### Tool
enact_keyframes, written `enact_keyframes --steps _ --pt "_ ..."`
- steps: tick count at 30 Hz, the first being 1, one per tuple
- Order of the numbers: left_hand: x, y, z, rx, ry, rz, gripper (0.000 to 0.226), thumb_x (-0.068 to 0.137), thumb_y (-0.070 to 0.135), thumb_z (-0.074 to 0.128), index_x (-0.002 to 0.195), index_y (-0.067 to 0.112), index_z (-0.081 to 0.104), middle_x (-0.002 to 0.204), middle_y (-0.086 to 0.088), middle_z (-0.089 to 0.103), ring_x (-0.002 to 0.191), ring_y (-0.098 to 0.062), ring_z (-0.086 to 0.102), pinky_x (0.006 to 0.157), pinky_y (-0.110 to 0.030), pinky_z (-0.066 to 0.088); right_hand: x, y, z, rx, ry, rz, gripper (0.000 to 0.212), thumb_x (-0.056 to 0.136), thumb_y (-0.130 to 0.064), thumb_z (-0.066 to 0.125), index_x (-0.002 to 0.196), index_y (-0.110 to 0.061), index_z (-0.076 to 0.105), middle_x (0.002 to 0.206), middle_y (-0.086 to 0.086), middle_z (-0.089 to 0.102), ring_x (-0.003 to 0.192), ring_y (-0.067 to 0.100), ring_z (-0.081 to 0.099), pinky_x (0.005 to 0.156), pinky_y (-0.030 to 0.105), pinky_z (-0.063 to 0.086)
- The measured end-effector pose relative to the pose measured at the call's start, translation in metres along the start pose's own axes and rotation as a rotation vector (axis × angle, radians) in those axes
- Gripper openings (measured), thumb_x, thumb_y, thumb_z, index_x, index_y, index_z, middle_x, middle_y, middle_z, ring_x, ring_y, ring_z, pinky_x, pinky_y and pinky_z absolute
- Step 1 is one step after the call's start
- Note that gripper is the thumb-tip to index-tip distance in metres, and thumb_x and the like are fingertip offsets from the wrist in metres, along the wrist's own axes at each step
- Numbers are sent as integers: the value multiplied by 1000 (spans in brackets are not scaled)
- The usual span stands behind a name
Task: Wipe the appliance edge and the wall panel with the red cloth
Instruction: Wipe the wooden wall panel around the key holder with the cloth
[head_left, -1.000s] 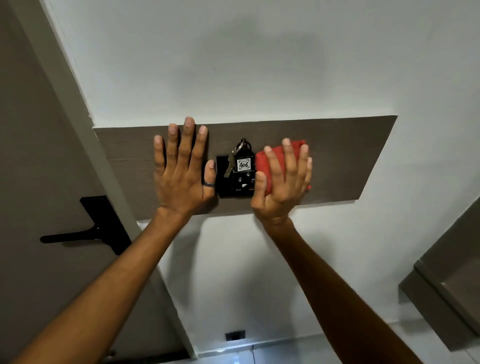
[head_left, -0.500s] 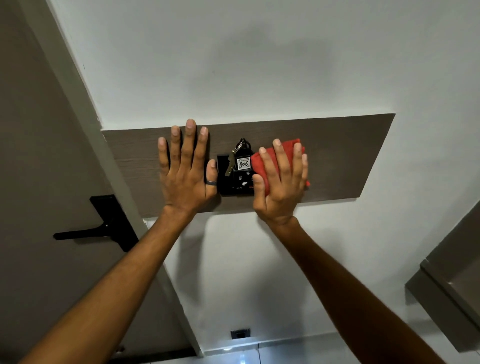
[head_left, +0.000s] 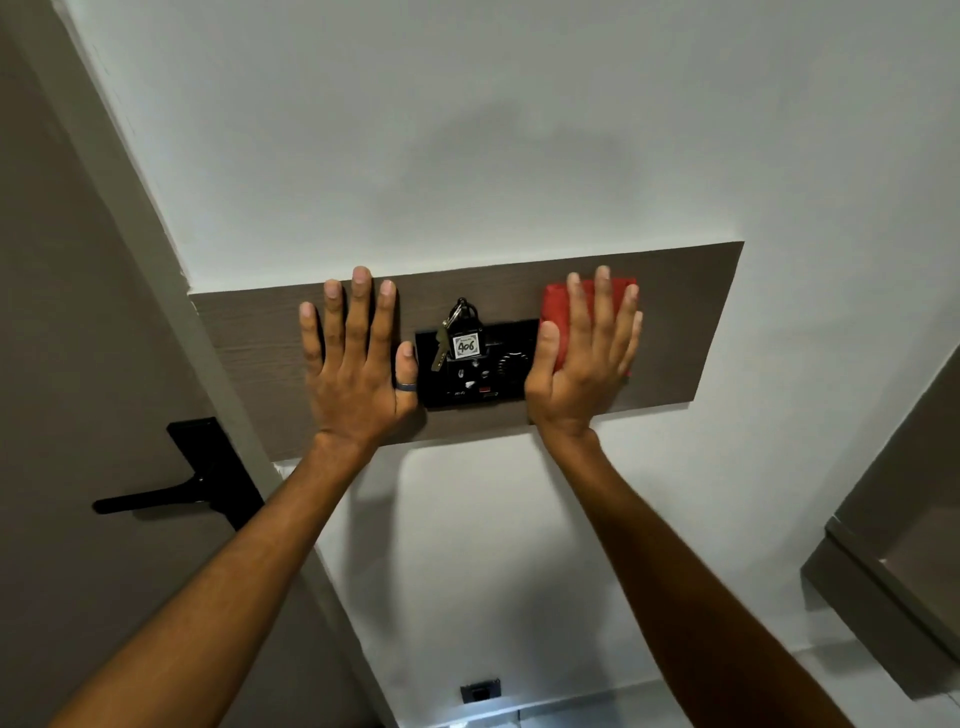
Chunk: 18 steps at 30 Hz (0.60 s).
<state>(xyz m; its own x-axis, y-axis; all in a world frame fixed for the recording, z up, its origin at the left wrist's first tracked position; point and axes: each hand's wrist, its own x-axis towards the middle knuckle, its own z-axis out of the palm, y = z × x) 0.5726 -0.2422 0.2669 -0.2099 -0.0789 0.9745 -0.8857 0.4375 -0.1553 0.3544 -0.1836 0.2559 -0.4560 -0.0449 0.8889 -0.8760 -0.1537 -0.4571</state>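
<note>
Bare forearms, no sleeves; dark ring (head_left: 405, 386) on left hand (head_left: 358, 364) thumb

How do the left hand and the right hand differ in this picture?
The left hand lies bare on the wood panel, while the right hand presses the red cloth against it. The left hand wears a dark ring on its thumb; the right hand shows none. Both are flat, fingers pointing up, on either side of the black switch plate.
</note>
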Motion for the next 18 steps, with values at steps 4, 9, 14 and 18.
enact_keyframes --steps 4,9,14,18 --pt "-1 1 -2 -15 -5 -8 62 107 35 36 163 14 21 172 -5 5 159 -26 1 131 -49 2 -26 13 -11 35 -188 -250 60 110 -49 36 164 -24 32 172 3 31 163 34 19 134 50 12" --pt "1 2 -4 -5 3 -1 63 106 35 37 163 13 21 172 -5 5 159 -28 2 130 -50 4 -29 35 -17 24 -241 -481 53 108 -43 40 159 -26 35 164 9 39 162 36 22 134 53 14" --pt "1 3 -5 -8 6 2 63 106 36 38 163 15 22 171 -6 10 159 -27 4 130 -51 5 -18 2 0 124 -94 -492 38 109 -39 40 137 -24 62 148 10 63 152 42 40 127 57 31" --pt "1 2 -3 -4 -5 -3 64 106 37 38 163 16 21 172 -3 4 159 -27 3 130 -50 4 -25 0 5 77 -30 -436 39 109 -39 41 135 -21 64 143 14 66 148 44 41 130 54 28"
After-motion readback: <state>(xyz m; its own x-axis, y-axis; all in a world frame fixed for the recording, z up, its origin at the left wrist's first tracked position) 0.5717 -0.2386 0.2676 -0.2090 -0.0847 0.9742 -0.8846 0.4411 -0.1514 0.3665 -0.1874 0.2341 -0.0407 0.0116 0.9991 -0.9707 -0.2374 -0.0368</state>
